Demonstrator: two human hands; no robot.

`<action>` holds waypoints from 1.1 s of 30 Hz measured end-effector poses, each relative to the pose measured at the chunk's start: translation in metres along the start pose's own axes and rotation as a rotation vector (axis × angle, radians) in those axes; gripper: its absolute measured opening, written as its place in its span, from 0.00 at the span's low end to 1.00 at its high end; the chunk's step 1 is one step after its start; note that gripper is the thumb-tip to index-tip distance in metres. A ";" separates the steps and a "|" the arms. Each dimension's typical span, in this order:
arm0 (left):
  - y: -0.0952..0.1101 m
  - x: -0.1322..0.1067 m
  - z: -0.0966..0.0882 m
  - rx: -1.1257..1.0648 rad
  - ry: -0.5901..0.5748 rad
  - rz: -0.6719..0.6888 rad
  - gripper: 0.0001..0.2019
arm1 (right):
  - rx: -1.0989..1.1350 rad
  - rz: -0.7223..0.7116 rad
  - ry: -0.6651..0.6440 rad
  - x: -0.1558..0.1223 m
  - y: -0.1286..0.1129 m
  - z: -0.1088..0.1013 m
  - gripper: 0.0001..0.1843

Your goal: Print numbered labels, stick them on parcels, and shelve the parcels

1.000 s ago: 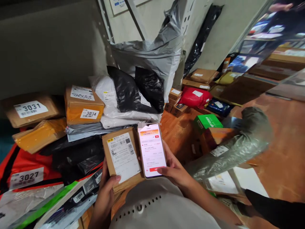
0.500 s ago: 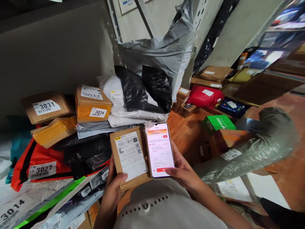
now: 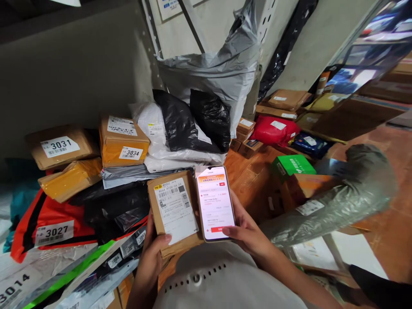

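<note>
A small cardboard box (image 3: 189, 236) with a white shipping label (image 3: 175, 210) facing up is gripped along its left side by my left hand (image 3: 152, 240), the thumb lying over its lower left corner. Right beside it, my right hand (image 3: 244, 227) is closed round a smartphone (image 3: 215, 204), its fingers behind the right edge. The lit screen shows a list with a red button at the bottom, and my right thumb rests on or just over that button. The phone overlaps or touches the box's right edge; which one, I cannot tell.
Shelved parcels fill the left: a box marked 3031 (image 3: 61, 146), one marked 3034 (image 3: 125, 137), an orange-red bag (image 3: 32, 219) marked 3027 and black bags (image 3: 210, 113). On the floor to the right lie a red bag (image 3: 275, 130), a green box (image 3: 292, 165) and a long grey wrapped parcel (image 3: 363, 193).
The surroundings have shifted slightly left in view. Both hands keep their hold on the box and the phone, and the right thumb has moved slightly left over the red button.
</note>
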State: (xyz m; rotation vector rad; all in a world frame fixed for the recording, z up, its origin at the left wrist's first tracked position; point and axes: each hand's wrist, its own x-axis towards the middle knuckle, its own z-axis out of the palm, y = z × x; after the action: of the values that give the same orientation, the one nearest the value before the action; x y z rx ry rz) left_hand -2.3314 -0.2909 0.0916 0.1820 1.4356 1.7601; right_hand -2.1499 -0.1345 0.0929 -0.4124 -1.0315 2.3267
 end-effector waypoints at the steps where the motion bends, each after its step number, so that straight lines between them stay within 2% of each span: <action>1: 0.002 -0.001 0.002 0.007 0.009 -0.001 0.47 | 0.002 -0.006 -0.004 0.000 0.000 0.000 0.61; 8: 0.004 0.000 0.003 0.075 0.040 -0.016 0.48 | 0.037 0.011 -0.024 0.001 -0.002 0.003 0.58; 15: 0.004 0.003 0.003 0.080 0.037 -0.036 0.49 | 0.027 -0.001 -0.014 0.001 -0.006 0.007 0.61; 19: 0.009 -0.001 0.008 0.043 -0.008 -0.005 0.47 | 0.001 0.006 -0.009 0.002 -0.003 0.003 0.60; 24: 0.012 -0.003 0.008 -0.011 -0.146 0.007 0.45 | -0.023 0.000 0.003 0.003 0.002 -0.003 0.60; 27: 0.012 -0.003 0.007 -0.006 -0.143 0.029 0.43 | -0.029 -0.023 0.025 0.003 0.004 -0.004 0.58; 33: 0.006 0.001 0.004 -0.020 -0.110 0.031 0.44 | -0.022 -0.004 0.039 0.003 0.000 0.000 0.62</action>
State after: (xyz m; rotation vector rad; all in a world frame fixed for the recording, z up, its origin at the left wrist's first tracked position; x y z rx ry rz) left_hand -2.3327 -0.2874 0.0980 0.2881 1.3425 1.7610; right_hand -2.1524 -0.1328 0.0932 -0.4616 -1.0390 2.2962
